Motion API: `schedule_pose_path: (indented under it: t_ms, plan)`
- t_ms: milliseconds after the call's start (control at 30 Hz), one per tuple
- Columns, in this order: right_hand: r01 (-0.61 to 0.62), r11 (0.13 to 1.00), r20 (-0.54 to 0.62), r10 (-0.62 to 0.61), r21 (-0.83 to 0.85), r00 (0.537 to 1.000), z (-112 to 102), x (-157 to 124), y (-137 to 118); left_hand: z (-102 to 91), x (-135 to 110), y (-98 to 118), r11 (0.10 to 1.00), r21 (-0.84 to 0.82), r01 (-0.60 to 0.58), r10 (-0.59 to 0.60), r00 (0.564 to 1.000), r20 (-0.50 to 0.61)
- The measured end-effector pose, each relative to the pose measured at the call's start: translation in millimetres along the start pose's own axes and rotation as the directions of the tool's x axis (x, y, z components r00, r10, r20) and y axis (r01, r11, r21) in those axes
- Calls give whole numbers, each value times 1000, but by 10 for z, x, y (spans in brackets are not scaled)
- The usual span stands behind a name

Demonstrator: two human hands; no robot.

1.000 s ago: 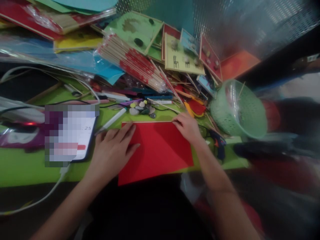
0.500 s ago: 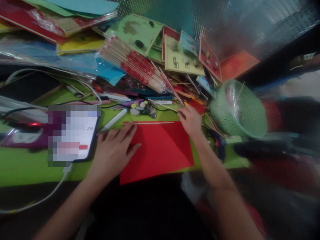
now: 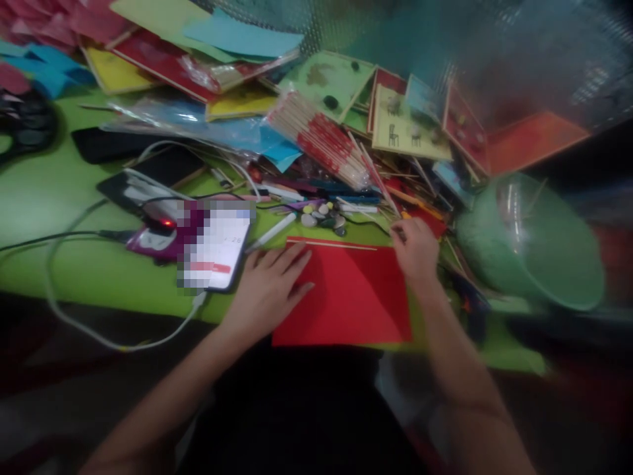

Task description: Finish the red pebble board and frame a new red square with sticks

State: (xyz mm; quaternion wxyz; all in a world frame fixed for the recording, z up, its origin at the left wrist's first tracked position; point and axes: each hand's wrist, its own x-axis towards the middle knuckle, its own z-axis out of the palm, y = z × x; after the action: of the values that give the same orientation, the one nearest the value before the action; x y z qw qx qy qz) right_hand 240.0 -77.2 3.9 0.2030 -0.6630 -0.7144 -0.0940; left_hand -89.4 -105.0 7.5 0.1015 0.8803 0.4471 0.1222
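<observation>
A sheet of red paper (image 3: 356, 297) lies on the green table in front of me. Along its top edge runs a thin wooden stick (image 3: 341, 245). My left hand (image 3: 270, 284) rests open over the sheet's left side, fingertips at the stick's left end. Beyond the top right corner, my right hand (image 3: 418, 251) is closed in a pinch on the end of another thin wooden stick (image 3: 368, 214), which slants up to the left and is blurred. Small pebbles (image 3: 324, 218) sit just above the paper, between the hands.
Left of the paper are a lit phone (image 3: 217, 254) on a charging cable and a purple power strip (image 3: 148, 243). Behind lie pens, a bundle of red-tipped sticks (image 3: 321, 142) and framed pebble pictures (image 3: 410, 125). A green basket (image 3: 524, 244) stands right, near a dark glue gun (image 3: 467, 297).
My view has swung left, so everything appears farther right. Both hands keep nearly the same places relative to the red paper, which has turned slightly.
</observation>
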Motion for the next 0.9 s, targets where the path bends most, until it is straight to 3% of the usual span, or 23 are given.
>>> schedule_pose_path:
  t_ms: [267, 500, 700, 900]
  plan:
    - [-113, 975, -20, 118, 190, 993, -494, -168, -103, -71, -79, 76, 999, -19, -41, 41, 999, 14]
    - [-226, 911, 141, 188, 344, 972, -952, -928, -396, -76, 79, 241, 979, -74, -190, 196, 978, 74]
    - [-298, 876, 250, 213, 379, 945, -889, -1462, -638, -41, 259, 485, 941, -62, -334, 339, 931, 133]
    - [-278, 888, 231, 203, 366, 952, -752, -1534, -692, 4, 397, 633, 915, -28, -402, 401, 902, 162]
